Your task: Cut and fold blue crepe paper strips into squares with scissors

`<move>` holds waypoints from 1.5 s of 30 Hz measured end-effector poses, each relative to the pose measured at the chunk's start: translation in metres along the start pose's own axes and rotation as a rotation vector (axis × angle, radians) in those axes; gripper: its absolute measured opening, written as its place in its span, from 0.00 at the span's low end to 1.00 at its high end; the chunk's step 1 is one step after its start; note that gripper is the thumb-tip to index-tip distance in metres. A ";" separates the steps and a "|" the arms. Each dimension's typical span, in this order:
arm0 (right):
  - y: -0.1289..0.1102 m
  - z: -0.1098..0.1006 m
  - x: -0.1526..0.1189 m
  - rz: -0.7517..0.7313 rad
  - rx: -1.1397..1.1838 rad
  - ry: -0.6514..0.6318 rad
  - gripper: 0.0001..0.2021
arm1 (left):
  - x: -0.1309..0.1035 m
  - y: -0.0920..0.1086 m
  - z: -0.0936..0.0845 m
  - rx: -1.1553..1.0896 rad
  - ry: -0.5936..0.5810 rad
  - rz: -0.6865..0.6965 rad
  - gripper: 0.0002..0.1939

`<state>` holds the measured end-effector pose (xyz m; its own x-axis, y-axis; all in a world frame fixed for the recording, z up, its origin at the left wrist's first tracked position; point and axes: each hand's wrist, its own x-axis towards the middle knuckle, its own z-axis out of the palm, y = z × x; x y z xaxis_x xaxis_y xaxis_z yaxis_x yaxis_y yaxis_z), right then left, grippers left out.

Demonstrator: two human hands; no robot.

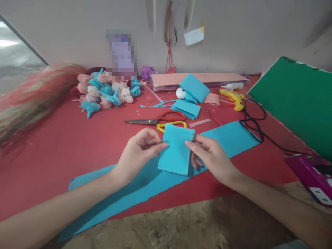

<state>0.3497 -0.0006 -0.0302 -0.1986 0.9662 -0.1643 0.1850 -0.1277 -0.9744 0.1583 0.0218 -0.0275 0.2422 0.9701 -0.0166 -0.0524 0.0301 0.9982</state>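
Between my two hands is a folded piece of blue crepe paper (176, 150), held up above the table. My left hand (138, 152) pinches its left edge, thumb on the front. On the opposite edge my right hand (210, 155) grips it with the thumb in front and the fingers behind. Beneath them a long blue crepe paper strip (124, 193) lies slantwise across the red tabletop (103, 138). Just behind the held paper rest scissors (153, 121) with one red and one yellow handle loop, partly hidden by the paper.
Folded blue paper pieces (194, 88) lie beyond the scissors, near a yellow glue gun (233, 98) with a black cord. Paper roses (103, 90) are heaped at the back left. A green board (298, 103) leans at right above a purple power strip (311, 176).
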 end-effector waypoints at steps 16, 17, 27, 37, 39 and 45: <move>0.002 -0.001 0.002 -0.015 0.061 0.004 0.14 | -0.008 0.002 -0.002 0.126 -0.152 -0.039 0.29; 0.002 -0.002 0.002 -0.021 0.063 -0.004 0.14 | -0.008 0.001 -0.003 0.099 -0.173 -0.031 0.32; -0.003 -0.005 0.003 0.042 0.094 -0.072 0.09 | -0.006 -0.006 -0.006 0.135 -0.418 -0.112 0.23; 0.000 -0.001 -0.001 -0.206 -0.317 -0.230 0.12 | -0.013 0.002 0.000 0.380 -0.628 -0.001 0.08; 0.000 -0.002 -0.001 -0.228 -0.373 -0.225 0.13 | -0.012 0.002 0.001 0.386 -0.621 0.019 0.08; -0.009 -0.038 0.015 -0.311 -0.402 0.066 0.15 | -0.007 0.001 -0.003 0.322 -0.475 -0.085 0.13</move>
<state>0.3816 0.0232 -0.0183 -0.2445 0.9584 0.1471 0.4847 0.2522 -0.8375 0.1536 0.0157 -0.0267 0.6448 0.7507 -0.1442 0.2662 -0.0437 0.9629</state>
